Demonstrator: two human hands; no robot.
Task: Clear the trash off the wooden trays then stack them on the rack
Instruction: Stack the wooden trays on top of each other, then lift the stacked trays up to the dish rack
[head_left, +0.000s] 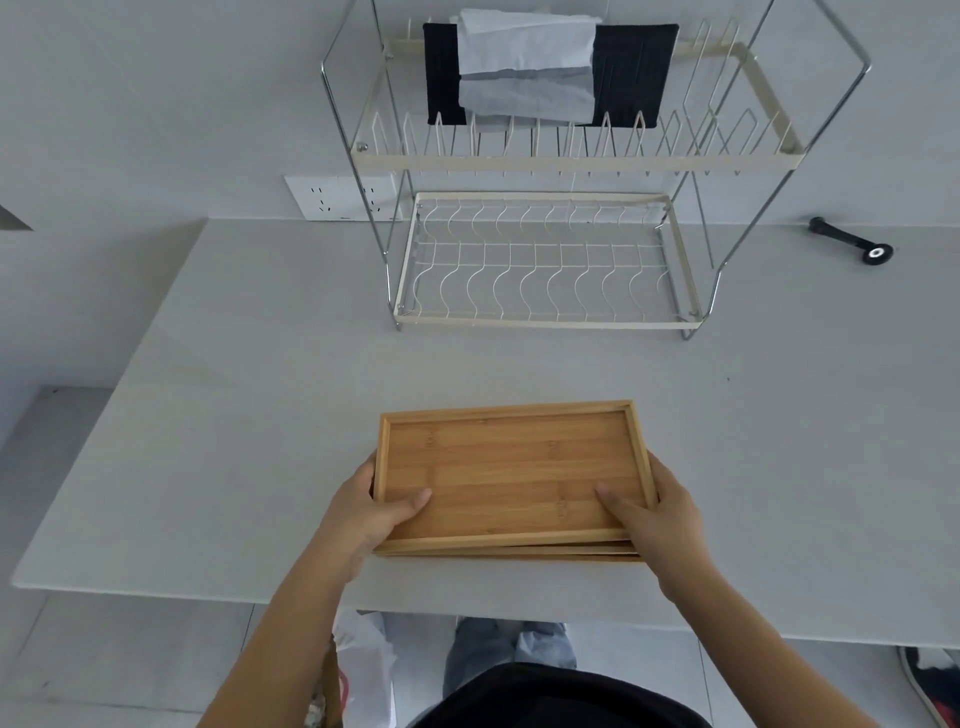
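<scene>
White countertop (260, 415) fills most of the view, near edge running along 6 o'clock. White wall (156, 104) behind it, at 12 o'clock.

Wall socket plate (332, 198) at 11 o'clock, low on the wall just above the counter's back edge.

Dark cloth (634, 73) at 12 o'clock, hanging flat; a pale grey-white cloth (527, 67) lies over its middle.

Small black tool with a round white-centred end (854, 243) at 2 o'clock, lying on the counter.

Below the counter edge, 7 o'clock: white plastic bag (363, 665) on the floor. Grey tiled floor (104, 660) visible at 8 o'clock.
</scene>
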